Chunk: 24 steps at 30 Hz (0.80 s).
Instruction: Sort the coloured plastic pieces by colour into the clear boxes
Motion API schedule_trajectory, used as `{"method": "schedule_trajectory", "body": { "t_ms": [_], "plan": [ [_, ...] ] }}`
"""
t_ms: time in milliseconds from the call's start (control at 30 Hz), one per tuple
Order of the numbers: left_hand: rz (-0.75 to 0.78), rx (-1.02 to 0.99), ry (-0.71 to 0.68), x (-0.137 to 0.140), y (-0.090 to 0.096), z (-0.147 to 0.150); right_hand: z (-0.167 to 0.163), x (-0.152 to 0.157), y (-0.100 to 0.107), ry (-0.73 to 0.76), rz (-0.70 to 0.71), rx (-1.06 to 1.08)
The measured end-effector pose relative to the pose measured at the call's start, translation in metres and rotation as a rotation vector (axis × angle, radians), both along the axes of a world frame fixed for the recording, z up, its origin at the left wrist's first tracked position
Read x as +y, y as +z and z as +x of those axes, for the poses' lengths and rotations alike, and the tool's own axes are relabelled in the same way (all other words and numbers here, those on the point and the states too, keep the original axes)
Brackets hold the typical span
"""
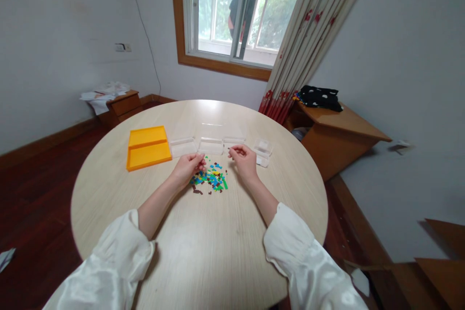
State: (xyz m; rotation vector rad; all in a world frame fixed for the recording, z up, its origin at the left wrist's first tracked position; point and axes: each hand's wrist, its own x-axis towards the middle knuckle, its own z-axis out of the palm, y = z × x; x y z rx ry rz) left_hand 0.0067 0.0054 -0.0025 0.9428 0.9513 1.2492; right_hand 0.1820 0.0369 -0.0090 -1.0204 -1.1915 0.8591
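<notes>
A loose pile of small toy building bricks [212, 180] in blue, green, yellow and brown lies on the round table [214, 232]. At the pile's upper left edge is my left hand [189, 168], its fingers closed together; what they hold, if anything, is too small to make out. My right hand [245, 160] is closed in a pinch to the right of the pile, near the clear plastic boxes. A tiny dark brick [228, 148] shows at its fingertips. Just beyond my hands stand a clear box [211, 146] in the middle, another clear box [183, 147] on the left and one [234, 141] partly behind my right hand.
A yellow two-part tray [148, 147] rests on the table's left side. More clear boxes [263, 151] stand at the right. Beyond the table are a wooden cabinet [334, 131] with a black cloth on it, a curtain [305, 24] and a small drawer unit [123, 105].
</notes>
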Motion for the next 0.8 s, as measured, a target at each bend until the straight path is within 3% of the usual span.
{"method": "schedule_trajectory", "body": {
  "t_ms": [100,200,300,500,800],
  "plan": [
    [0.003,-0.024,0.038,0.001,0.0,-0.001,0.012,0.015,-0.004,-0.107,-0.08,0.146],
    [0.014,-0.03,0.092,0.002,-0.001,-0.002,0.016,0.02,-0.009,-0.099,-0.128,0.157],
    [0.031,-0.029,0.146,0.005,-0.001,-0.004,0.013,0.014,-0.014,-0.008,-0.07,-0.093],
    [0.06,-0.002,0.186,0.007,-0.003,-0.005,-0.004,-0.007,-0.021,0.255,0.262,-0.721],
    [0.073,0.027,0.196,0.008,-0.005,-0.005,-0.005,-0.006,-0.025,0.269,0.309,-0.908]
  ]
}}
